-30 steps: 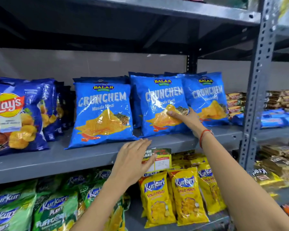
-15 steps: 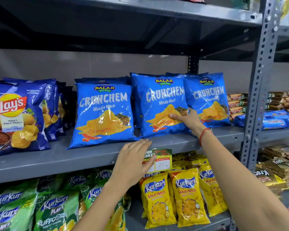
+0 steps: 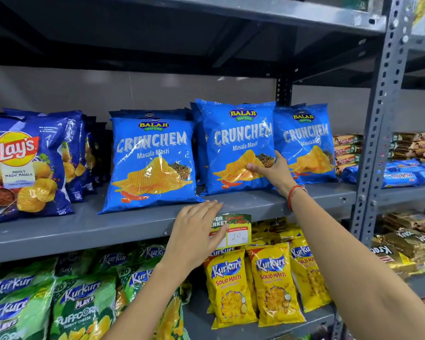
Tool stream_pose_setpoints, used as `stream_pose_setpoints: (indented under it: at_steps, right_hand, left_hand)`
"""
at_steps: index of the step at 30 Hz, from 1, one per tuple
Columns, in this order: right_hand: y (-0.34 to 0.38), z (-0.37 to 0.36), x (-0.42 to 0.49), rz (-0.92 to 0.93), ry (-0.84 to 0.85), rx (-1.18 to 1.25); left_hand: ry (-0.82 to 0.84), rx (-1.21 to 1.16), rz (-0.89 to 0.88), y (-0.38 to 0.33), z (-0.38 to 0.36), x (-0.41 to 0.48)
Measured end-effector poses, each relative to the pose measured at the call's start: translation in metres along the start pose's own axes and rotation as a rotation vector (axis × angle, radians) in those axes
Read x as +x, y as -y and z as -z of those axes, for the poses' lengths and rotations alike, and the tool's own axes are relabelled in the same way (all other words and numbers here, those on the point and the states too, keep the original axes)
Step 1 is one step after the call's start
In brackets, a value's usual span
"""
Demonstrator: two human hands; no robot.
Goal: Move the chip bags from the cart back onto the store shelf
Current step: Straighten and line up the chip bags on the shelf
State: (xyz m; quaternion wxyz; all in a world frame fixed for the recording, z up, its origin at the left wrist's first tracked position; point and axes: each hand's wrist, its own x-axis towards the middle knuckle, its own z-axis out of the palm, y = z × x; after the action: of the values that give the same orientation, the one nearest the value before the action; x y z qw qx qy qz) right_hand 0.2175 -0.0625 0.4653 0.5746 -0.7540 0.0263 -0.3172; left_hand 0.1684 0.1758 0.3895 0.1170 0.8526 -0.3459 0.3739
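Blue Crunchem bag (image 3: pixel 238 146) is stood upright on the grey shelf (image 3: pixel 84 227), middle of three, between the left Crunchem bag (image 3: pixel 151 160) and the right Crunchem bag (image 3: pixel 304 141); its lower right edge is pinched by the right hand (image 3: pixel 271 171), thumb on the front; the left hand (image 3: pixel 198 228) is laid open and flat on the shelf lip, partly covering the price tag (image 3: pixel 238 233); Lay's bags (image 3: pixel 22 165) are seen far left

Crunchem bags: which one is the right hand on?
The middle Crunchem bag: the right hand touches its lower right edge; the other two stand untouched.
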Motion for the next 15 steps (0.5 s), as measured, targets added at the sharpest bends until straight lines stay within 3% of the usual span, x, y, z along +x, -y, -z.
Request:
stream_pose_setpoints:
  at_steps: [7, 15]
  right_hand:
    - [-0.005, 0.0, -0.002, 0.04, -0.049, -0.004]
    - [0.021, -0.029, -0.043, 0.293, -0.412, -0.001]
  left_hand:
    - [0.029, 0.017, -0.024, 0.003, 0.001, -0.001]
    - [0.064, -0.042, -0.068, 0.015, 0.018, -0.016]
